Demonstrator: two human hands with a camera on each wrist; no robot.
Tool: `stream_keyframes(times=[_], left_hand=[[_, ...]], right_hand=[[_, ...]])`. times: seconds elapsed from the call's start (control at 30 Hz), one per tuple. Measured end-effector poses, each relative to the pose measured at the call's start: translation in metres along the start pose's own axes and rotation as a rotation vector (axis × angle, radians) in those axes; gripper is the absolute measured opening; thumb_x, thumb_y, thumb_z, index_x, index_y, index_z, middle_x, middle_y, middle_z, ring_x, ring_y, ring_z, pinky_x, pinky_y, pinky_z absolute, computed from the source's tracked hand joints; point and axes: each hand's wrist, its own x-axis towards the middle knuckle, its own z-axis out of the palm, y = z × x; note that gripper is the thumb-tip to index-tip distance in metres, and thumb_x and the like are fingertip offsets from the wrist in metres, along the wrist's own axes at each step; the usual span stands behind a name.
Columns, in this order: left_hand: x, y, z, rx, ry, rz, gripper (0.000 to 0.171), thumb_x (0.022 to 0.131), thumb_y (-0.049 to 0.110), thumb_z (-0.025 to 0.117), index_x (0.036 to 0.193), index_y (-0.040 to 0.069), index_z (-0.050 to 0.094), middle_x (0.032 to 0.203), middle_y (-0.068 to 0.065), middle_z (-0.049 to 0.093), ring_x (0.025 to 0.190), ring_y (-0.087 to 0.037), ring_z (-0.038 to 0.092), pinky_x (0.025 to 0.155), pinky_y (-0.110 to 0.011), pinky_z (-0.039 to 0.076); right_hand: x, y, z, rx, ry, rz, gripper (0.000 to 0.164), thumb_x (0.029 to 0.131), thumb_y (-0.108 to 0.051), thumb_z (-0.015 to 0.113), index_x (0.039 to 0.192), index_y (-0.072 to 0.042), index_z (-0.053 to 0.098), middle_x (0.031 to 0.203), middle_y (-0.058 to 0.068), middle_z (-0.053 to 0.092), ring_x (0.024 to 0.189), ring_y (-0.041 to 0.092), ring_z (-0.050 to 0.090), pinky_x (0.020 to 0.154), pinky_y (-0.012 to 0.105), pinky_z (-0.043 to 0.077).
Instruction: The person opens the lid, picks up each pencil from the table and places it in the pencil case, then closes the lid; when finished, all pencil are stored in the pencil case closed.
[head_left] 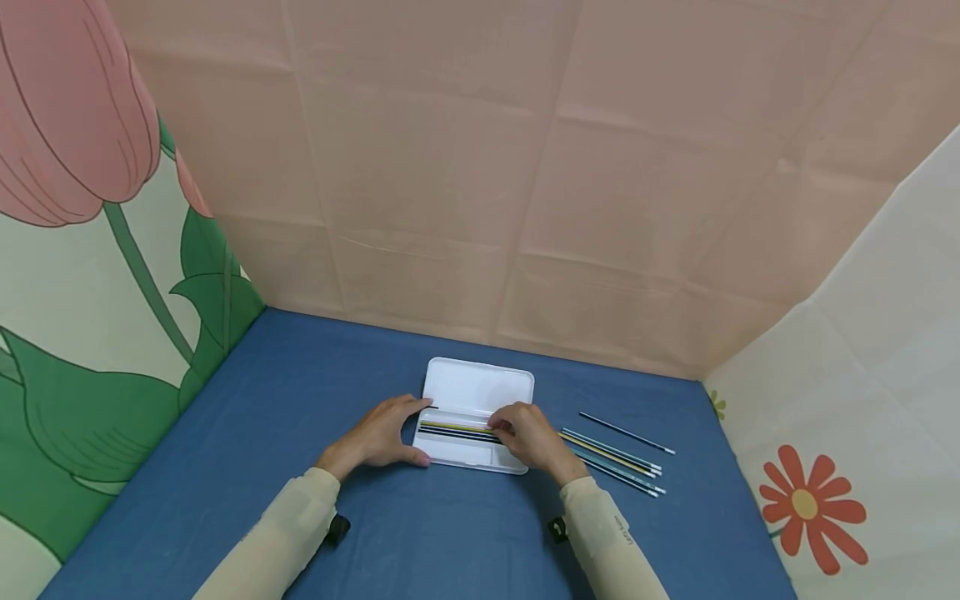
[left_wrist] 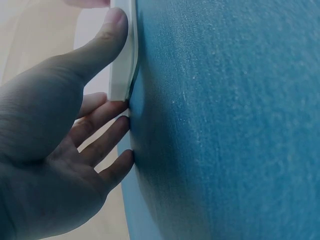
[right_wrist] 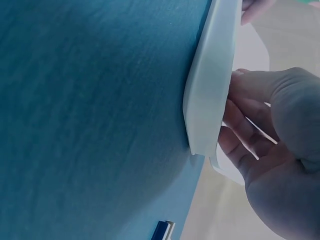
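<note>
An open white pencil case (head_left: 457,452) lies on the blue tabletop with its lid (head_left: 480,383) tipped back. Several pencils (head_left: 457,430), dark ones and a yellow one, lie lengthwise inside it. My left hand (head_left: 386,432) grips the case's left end, its thumb at the front edge and its index finger near the hinge side. In the left wrist view its other fingers touch the cloth. Over the right part of the case, my right hand (head_left: 527,433) has curled fingers at the pencils' right ends and seems to pinch one. The case wall (right_wrist: 212,85) hides those fingertips in the right wrist view.
Right of the case, several more pencils (head_left: 611,454) lie in a loose slanted group, dark, teal and yellow. A single dark pencil (head_left: 626,432) lies just behind them. A beige hanging (head_left: 480,208) closes off the back, with flower-printed panels at both sides.
</note>
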Motion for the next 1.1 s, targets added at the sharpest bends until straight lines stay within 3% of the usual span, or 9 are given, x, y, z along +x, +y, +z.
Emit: stream_keyframes(times=[0.47,0.73,1.1], left_hand=[[0.001,-0.003,0.001,0.007,0.000,0.000,0.102,0.083,0.042,0.103,0.166,0.008,0.056,0.156,-0.019,0.064,0.142,-0.040,0.061,0.121,-0.067,0.050],[0.001,-0.003,0.001,0.005,-0.002,-0.011,0.103,0.083,0.043,0.103,0.167,0.009,0.055,0.159,-0.020,0.062,0.145,-0.042,0.060,0.123,-0.068,0.048],[0.001,-0.003,0.000,0.007,-0.002,-0.010,0.103,0.083,0.043,0.103,0.167,0.009,0.055,0.156,-0.018,0.064,0.143,-0.040,0.061,0.122,-0.067,0.049]], right_hand=[[-0.008,0.002,-0.005,0.133,-0.047,0.013,0.029,0.105,-0.013,0.082,0.132,-0.004,0.080,0.127,0.012,0.083,0.116,0.028,0.080,0.103,0.053,0.065],[-0.016,-0.003,-0.014,0.146,-0.076,0.042,0.048,0.104,-0.025,0.085,0.145,-0.005,0.073,0.146,0.012,0.077,0.134,0.034,0.074,0.117,0.058,0.059],[-0.038,-0.001,-0.023,0.168,-0.043,0.120,0.060,0.104,-0.033,0.084,0.156,-0.011,0.065,0.161,0.012,0.066,0.152,0.038,0.061,0.127,0.066,0.048]])
